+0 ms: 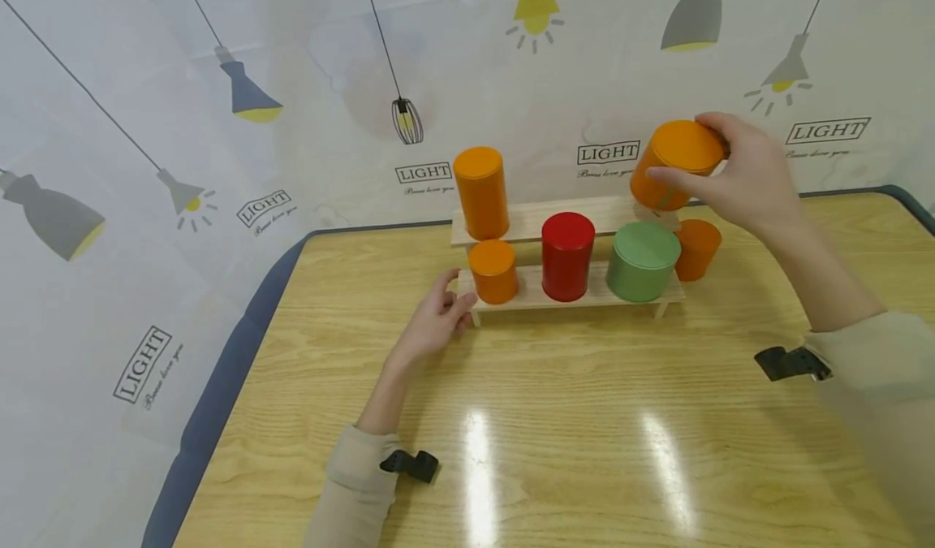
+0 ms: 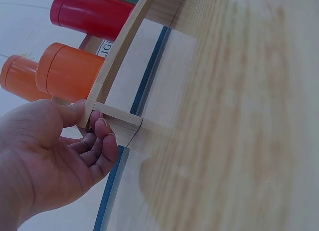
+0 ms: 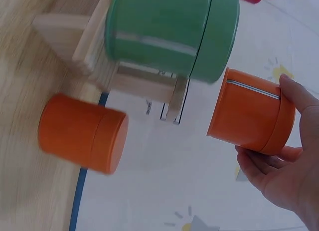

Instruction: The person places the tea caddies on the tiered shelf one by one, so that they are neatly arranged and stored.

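My right hand grips a wide orange canister near its lid, over the right end of the shelf's upper tier. In the right wrist view this canister hangs apart from the green one. With thumb and fingers my left hand pinches the left end of the wooden two-tier shelf. On the lower tier stand a small orange canister, a red canister and a wide green canister. A tall orange canister stands at the left of the upper tier.
Another small orange canister stands on the table just right of the shelf, partly behind the green one. A white wall covering with printed lamps rises behind the table's dark blue edge.
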Demonstrator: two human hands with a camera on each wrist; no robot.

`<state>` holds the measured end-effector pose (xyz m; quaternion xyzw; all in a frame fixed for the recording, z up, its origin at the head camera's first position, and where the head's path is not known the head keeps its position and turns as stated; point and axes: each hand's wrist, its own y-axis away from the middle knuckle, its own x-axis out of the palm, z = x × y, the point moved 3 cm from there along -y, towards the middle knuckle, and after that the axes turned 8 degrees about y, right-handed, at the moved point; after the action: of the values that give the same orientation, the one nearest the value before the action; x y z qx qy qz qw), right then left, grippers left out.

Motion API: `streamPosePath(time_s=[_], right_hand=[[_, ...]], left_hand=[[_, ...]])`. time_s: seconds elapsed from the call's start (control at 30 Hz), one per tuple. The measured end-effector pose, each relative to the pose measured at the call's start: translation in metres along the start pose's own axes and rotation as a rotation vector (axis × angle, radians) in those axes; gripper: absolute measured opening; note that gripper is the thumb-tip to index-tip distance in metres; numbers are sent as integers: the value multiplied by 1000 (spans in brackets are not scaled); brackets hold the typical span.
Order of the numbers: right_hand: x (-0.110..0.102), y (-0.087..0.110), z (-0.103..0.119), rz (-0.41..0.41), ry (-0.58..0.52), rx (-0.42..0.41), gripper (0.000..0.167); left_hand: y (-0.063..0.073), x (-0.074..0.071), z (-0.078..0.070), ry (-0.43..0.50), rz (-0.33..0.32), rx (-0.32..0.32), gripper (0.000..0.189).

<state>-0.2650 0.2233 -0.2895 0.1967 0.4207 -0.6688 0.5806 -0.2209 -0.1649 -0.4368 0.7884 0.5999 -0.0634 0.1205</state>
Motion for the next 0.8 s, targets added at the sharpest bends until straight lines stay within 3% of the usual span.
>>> streamPosePath(time_s=[0.2, 0.43, 0.8], right_hand=[[18, -6, 24, 74, -51, -23, 84], [40, -12, 48, 83, -67, -87, 82], [70, -23, 66, 154, -94, -76, 82]], left_hand=[[1, 0, 0, 9, 1, -4, 67], [2, 0, -5, 10, 12, -23, 67], [0, 0, 0, -5, -3, 4, 67]])
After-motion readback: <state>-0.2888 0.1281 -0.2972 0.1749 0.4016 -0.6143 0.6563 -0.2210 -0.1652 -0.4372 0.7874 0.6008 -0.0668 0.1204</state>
